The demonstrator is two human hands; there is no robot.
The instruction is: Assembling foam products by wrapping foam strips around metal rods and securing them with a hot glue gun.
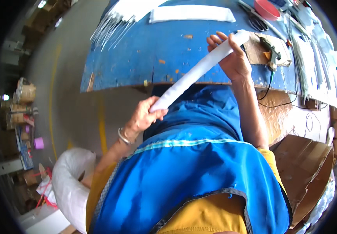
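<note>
Nearest to me was the blue apron over a yellow top, filling the lower middle of the view, with a white sack on the floor to the lower left and brown cardboard boxes to the lower right.

Just above the apron, my left hand was closed around the near end of a long white fabric strip, fingers curled over it and the thumb pressing from the side; a metal bangle sat on that wrist. From there the strip ran up and to the right in a straight slant, crossing over the front edge of the blue bench.

Further out, my right hand gripped the far end of the same strip, fingers wrapped over the top with their tips showing on the left side, so the strip was stretched between both hands and held above the bench rather than resting on it.

Beyond the right hand, a glue gun lay on a piece of cardboard, its cable trailing down over the bench edge. Further back I saw a folded white cloth lying flat, a bundle of thin white rods at the far left, black scissors and a red bowl near the far rim.
</note>
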